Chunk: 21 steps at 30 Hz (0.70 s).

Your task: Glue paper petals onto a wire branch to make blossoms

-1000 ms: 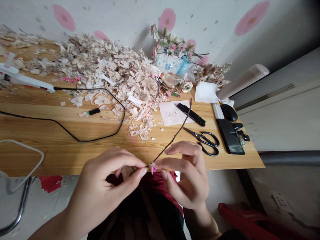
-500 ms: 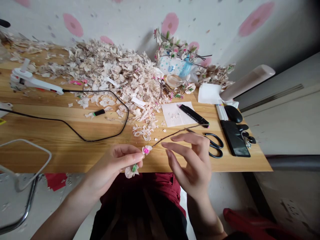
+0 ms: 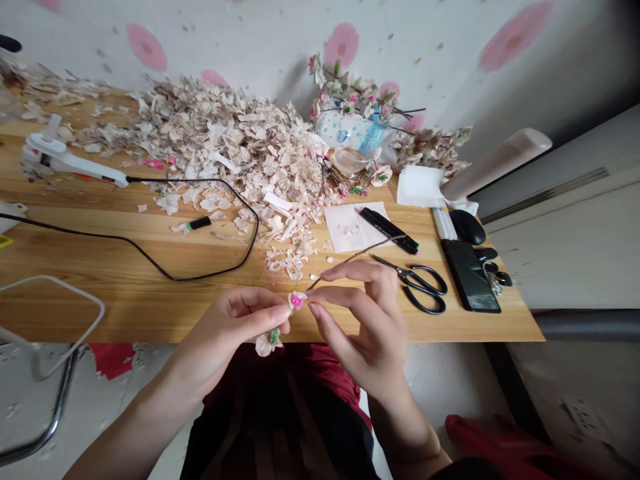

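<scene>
A home craft corner: wooden desk (image 3: pixel 100 283), pink-spotted wallpaper (image 3: pixel 250 40), heaped petals (image 3: pixel 225 147).

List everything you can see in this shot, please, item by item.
paper petals: many, cream and pink, heaped at the table's back
branches: several, pink and cream blossoms, at the back by the wall
table: one, light wood, under everything
glue gun: one, white, back left
cable: one, black, across the table
card: one, white, mid-table
marker: one, black, on the card
scissors: one pair, black handles, right of the card
phone: one, black, far right
mouse: one, black, far right
twig: one, brown, in the hands
blossoms: two, pink and cream, on the twig
left hand: pinching the twig
right hand: pinching the twig
</scene>
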{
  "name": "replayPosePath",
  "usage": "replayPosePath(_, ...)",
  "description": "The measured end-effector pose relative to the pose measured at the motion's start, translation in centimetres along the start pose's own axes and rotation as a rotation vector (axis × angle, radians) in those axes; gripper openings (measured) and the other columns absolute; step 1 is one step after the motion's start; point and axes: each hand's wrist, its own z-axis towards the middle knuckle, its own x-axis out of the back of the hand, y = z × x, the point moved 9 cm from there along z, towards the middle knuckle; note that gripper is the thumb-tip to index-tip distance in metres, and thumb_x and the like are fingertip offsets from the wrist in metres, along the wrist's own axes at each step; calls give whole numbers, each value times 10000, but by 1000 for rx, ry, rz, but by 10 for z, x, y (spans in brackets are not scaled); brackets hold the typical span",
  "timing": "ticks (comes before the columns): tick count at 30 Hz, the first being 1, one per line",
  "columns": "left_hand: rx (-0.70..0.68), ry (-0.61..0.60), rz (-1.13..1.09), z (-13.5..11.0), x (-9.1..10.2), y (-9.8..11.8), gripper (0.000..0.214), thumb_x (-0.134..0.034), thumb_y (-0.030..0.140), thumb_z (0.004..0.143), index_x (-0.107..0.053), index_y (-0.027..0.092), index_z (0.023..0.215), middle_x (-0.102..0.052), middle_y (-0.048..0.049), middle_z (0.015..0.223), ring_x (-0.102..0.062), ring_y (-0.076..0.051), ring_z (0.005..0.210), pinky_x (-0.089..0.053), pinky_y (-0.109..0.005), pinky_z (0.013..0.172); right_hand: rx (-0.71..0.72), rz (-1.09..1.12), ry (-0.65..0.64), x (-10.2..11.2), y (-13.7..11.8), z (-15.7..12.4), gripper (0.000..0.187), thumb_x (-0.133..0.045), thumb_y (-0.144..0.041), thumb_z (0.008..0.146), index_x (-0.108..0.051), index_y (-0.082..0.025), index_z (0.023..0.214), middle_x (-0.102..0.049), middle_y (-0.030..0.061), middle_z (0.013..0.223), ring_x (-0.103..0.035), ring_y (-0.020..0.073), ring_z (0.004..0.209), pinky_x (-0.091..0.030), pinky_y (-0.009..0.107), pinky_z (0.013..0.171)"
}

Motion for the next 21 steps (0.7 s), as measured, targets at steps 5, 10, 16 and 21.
replayPosePath(5,-10,-6,-21,-1,-2,2,175,-806,363,719,-744,203,686,-654,32,610,-527,-44,546,-405,-117,516,-4,10,7,0,-1,-1,149,-638,-91,872,-663,-200,970,-593,51,1021,-565,213,975,-429,410,865)
replayPosePath(10,-8,-30,-39,0,-5,1,177,-803,379,722,-745,215,692,-654,41,608,-524,-36,525,-400,-104,487,-6,25,5,0,-1,-1,146,-637,-76,868,-667,-183,962,-589,51,1020,-561,205,981,-427,397,871)
replayPosePath(16,-4,-51,-66,-2,-8,0,152,-803,365,725,-750,227,696,-663,39,619,-530,-34,515,-428,-109,510,-11,30,-5,0,-3,-1,153,-623,-81,876,-666,-183,980,-590,51,1020,-564,204,976,-425,393,871)
replayPosePath(21,-9,-46,-68,-1,-9,2,148,-807,361,720,-748,229,691,-660,39,613,-531,-36,518,-426,-109,509,-12,33,-2,2,-4,-2,157,-616,-82,875,-663,-185,984,-590,46,1016,-563,202,969,-425,395,874)
